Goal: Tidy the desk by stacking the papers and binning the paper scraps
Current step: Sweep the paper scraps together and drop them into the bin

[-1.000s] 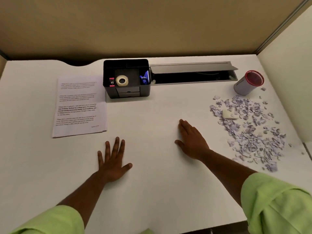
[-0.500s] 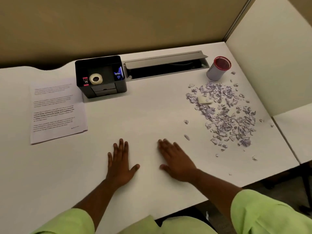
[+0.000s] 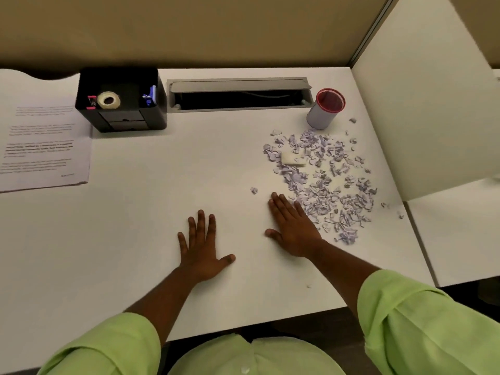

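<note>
A stack of printed papers (image 3: 46, 150) lies at the far left of the white desk (image 3: 135, 226). A spread of small purple-white paper scraps (image 3: 327, 180) covers the right side, with a white eraser-like block (image 3: 292, 159) among them. A small grey bin with a red rim (image 3: 325, 109) stands upright just behind the scraps. My left hand (image 3: 203, 250) lies flat on the desk, fingers apart, holding nothing. My right hand (image 3: 292, 226) lies flat too, its fingertips at the left edge of the scrap pile.
A black desk organiser (image 3: 121, 100) with a tape roll stands at the back left. Behind the middle is an open cable tray slot (image 3: 239, 96). A white divider panel (image 3: 424, 104) walls the right side. The desk's front edge is near my body.
The view has shifted right and tilted down. My right hand has moved right to the edge of the scraps. My left hand stays flat on the desk.
</note>
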The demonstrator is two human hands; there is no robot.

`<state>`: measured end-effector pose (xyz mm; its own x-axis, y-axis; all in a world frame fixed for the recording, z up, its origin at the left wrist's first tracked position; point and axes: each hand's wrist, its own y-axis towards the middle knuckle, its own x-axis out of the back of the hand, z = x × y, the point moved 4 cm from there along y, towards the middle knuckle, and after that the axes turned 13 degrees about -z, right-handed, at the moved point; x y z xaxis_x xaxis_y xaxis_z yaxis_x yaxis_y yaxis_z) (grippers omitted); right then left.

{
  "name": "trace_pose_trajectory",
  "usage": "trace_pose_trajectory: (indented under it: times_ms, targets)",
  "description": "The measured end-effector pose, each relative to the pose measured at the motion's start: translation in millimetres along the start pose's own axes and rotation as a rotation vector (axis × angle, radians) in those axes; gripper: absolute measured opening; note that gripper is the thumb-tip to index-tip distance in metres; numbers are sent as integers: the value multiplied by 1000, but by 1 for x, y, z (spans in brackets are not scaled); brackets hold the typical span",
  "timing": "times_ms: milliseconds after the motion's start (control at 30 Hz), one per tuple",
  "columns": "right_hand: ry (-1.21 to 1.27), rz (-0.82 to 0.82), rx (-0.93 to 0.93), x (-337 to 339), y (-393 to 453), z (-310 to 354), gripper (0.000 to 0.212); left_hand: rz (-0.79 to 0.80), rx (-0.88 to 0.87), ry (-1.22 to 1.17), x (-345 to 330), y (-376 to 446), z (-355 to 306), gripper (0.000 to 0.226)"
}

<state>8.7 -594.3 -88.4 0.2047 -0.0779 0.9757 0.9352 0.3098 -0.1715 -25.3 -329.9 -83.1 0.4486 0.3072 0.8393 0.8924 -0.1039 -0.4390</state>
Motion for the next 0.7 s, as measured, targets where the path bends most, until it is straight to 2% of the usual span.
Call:
trace_pose_trajectory:
  times_ms: [133, 300, 433, 600, 700]
  targets:
    - [13, -49, 166, 13, -31, -3, 78, 19, 9, 26, -10, -5, -19, 126]
    - [22, 17, 441, -16, -104, 11, 77, 21, -14, 59, -11, -8, -16, 124]
    - [11, -4, 398, -16, -101, -15, 78, 41, -31, 86, -11, -8, -14, 122]
    - [-15, -117, 230, -2, -44, -53, 75, 20, -17, 93, -12, -8, -15, 122]
    - [-67, -156, 208, 6, -18, -63, 73, 13, -12, 87, -13, -8, -17, 121]
